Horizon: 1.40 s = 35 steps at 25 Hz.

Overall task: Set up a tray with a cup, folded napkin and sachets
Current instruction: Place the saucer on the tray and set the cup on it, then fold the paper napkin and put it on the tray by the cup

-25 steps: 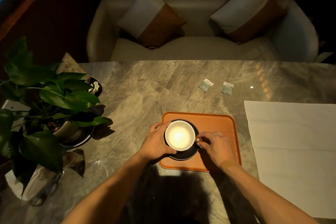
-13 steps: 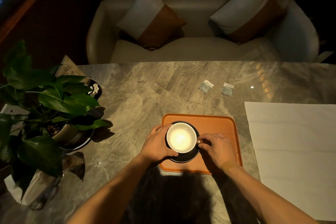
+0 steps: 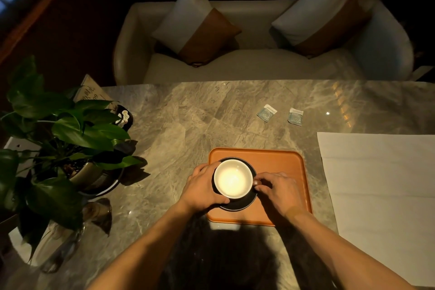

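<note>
An orange tray (image 3: 280, 162) lies on the marble table (image 3: 188, 113) in front of me. On its left part stands a white-lined cup (image 3: 233, 180) on a dark saucer (image 3: 237, 206). My left hand (image 3: 204, 186) curls round the cup's left side. My right hand (image 3: 280, 189) pinches the cup's handle on the right. Two small blue-and-white sachets (image 3: 266, 113) (image 3: 295, 116) lie on the table beyond the tray. A large white napkin (image 3: 381, 183) is spread flat to the right of the tray.
A potted plant (image 3: 58, 139) with broad leaves stands at the table's left, with a card (image 3: 90, 93) and a small dark dish (image 3: 124, 116) behind it. A pale sofa (image 3: 259, 63) with two cushions stands past the table's far edge.
Both hands keep their hold on the cup. The cup and saucer have barely shifted on the tray; my right fingers have closed in slightly on the handle.
</note>
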### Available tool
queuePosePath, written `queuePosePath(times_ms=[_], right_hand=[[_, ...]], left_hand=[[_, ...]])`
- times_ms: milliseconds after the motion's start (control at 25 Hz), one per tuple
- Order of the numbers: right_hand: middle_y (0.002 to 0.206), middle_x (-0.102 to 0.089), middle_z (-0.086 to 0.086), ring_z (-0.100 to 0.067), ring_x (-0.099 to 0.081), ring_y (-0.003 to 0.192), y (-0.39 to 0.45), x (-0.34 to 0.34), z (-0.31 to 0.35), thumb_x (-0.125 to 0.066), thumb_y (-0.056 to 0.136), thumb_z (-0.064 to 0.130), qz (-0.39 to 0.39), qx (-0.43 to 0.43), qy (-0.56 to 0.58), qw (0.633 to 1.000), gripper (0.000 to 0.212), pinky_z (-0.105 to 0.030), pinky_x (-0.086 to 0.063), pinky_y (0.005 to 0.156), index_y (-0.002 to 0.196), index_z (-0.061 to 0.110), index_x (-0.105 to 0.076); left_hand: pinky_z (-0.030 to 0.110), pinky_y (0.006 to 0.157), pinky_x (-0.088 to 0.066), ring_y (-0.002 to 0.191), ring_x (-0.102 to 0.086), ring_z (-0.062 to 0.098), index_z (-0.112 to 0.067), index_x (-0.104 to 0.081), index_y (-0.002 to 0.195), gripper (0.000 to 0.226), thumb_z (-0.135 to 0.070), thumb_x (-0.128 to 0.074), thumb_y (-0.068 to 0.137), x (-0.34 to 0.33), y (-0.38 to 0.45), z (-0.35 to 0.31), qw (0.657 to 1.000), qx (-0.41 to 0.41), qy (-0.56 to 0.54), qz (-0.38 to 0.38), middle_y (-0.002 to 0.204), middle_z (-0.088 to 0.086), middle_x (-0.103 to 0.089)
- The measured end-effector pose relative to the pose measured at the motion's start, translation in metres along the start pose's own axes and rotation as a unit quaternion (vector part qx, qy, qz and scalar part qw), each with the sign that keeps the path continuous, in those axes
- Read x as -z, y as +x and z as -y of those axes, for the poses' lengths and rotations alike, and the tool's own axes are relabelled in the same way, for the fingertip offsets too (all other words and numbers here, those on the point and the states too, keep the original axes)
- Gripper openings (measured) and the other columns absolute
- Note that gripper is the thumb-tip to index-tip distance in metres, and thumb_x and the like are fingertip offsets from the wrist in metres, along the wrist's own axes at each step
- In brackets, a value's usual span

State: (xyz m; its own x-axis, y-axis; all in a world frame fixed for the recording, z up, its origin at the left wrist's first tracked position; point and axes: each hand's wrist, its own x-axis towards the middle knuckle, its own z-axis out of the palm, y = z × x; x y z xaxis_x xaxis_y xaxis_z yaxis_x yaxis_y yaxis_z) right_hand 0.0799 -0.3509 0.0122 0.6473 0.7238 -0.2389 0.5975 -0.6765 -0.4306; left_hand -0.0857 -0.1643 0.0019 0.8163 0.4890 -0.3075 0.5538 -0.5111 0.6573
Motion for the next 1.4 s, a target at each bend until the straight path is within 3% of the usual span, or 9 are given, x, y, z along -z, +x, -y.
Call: queuePosePath(times_ms=[160,280,480,680,800,960,1400], right_hand=[[0.123,-0.067,0.008,-0.017,-0.057,0.116,-0.001,0.002,-0.002,-0.068,0.088,0.043,0.008,-0.005,0.003,1.000,0.043,-0.037,-0.047,0.098,0.129,0.036,-0.056],[0.130,-0.063,0.007,-0.016,-0.054,0.121,-0.004,0.010,-0.005,-0.066,0.086,0.051,0.008,-0.009,-0.006,1.000,0.051,-0.038,-0.047,0.101,0.133,0.036,-0.052],[0.130,-0.063,0.011,-0.013,-0.053,0.122,-0.021,0.033,-0.015,-0.045,0.092,0.063,-0.001,-0.015,-0.068,0.998,0.046,-0.039,-0.044,0.102,0.128,0.037,-0.058],[0.128,-0.063,0.011,-0.014,-0.053,0.120,-0.052,0.071,-0.042,-0.033,0.095,0.062,-0.015,-0.039,-0.120,0.992,0.046,-0.039,-0.040,0.102,0.121,0.036,-0.061],[0.129,-0.062,0.009,-0.016,-0.051,0.124,-0.069,0.092,-0.073,-0.032,0.096,0.060,-0.013,-0.060,-0.141,0.988,0.046,-0.042,-0.039,0.104,0.122,0.036,-0.060],[0.134,-0.060,0.007,-0.016,-0.048,0.129,-0.083,0.112,-0.122,-0.032,0.097,0.060,-0.020,-0.070,-0.143,0.987,0.046,-0.041,-0.037,0.104,0.127,0.036,-0.057],[0.136,-0.060,0.008,-0.012,-0.052,0.126,-0.100,0.156,-0.287,-0.040,0.098,0.052,0.004,0.046,-0.096,0.994,0.043,-0.031,-0.039,0.106,0.134,0.032,-0.055]], left_hand=[[0.047,0.110,-0.034,0.136,-0.029,0.018,-0.048,-0.025,0.141,0.107,-0.058,-0.081,0.051,0.003,-0.002,-0.002,1.000,0.001,0.014,0.017,0.143,-0.012,-0.044],[0.041,0.111,-0.031,0.137,-0.027,0.016,-0.048,-0.023,0.143,0.105,-0.069,-0.076,0.055,0.010,-0.007,-0.003,0.999,-0.016,0.031,0.008,0.146,-0.011,-0.041],[0.029,0.107,-0.030,0.133,-0.033,0.011,-0.042,-0.040,0.137,0.070,-0.074,-0.055,0.077,0.024,-0.005,-0.021,0.995,-0.085,0.045,-0.028,0.140,-0.013,-0.045],[0.040,0.111,-0.033,0.132,-0.041,0.018,-0.030,-0.048,0.139,0.071,-0.074,-0.045,0.083,0.022,0.018,-0.077,0.975,-0.144,0.159,0.048,0.143,-0.004,-0.049],[0.038,0.111,-0.033,0.134,-0.041,0.019,-0.029,-0.045,0.142,0.072,-0.074,-0.041,0.086,0.001,0.026,-0.118,0.959,-0.176,0.212,0.071,0.145,-0.003,-0.049],[0.037,0.110,-0.033,0.134,-0.040,0.020,-0.029,-0.044,0.143,0.067,-0.070,-0.041,0.089,-0.044,0.019,-0.159,0.961,-0.176,0.204,0.059,0.146,-0.002,-0.048],[0.032,0.109,-0.033,0.134,-0.041,0.016,-0.027,-0.044,0.143,0.059,-0.061,-0.044,0.094,-0.180,0.001,-0.242,0.986,-0.103,0.123,-0.051,0.145,-0.004,-0.049]])
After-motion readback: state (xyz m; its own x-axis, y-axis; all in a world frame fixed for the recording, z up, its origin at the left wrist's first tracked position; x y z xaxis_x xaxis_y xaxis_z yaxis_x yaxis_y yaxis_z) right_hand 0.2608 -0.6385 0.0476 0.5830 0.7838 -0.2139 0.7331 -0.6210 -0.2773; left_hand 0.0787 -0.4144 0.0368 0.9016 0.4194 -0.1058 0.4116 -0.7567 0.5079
